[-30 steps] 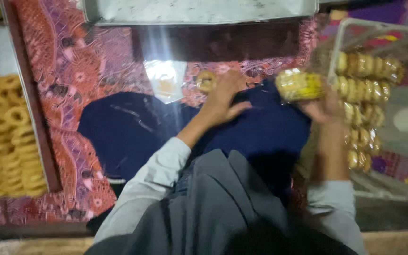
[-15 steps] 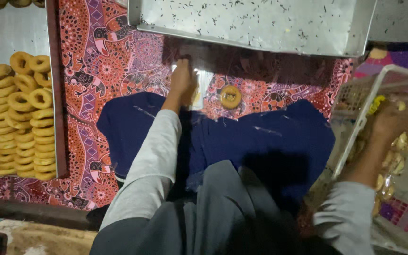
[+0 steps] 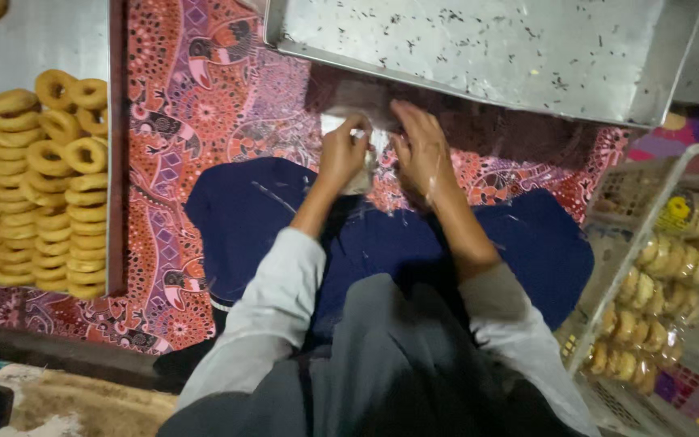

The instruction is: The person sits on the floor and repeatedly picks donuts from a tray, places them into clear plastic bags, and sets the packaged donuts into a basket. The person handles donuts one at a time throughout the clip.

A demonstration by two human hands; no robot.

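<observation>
Fingers [image 3: 355, 128] of both hands pinch clear plastic bag [image 3: 348, 121] over patterned mat [image 3: 204, 89]

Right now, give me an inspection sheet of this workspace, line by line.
Surface: patterned red and purple mat on the floor, with the person's dark blue lap cloth over it.
Job's things: a small clear plastic bag, contents too blurred to tell.
Clutter: stacked ring-shaped pastries on a tray at left; packed pastry bags in a white basket at right.
Fingers: left hand and right hand both pinch the bag.
Cables: nothing seen.
Surroundings: an empty speckled metal tray above the hands; grey sleeves below.
</observation>
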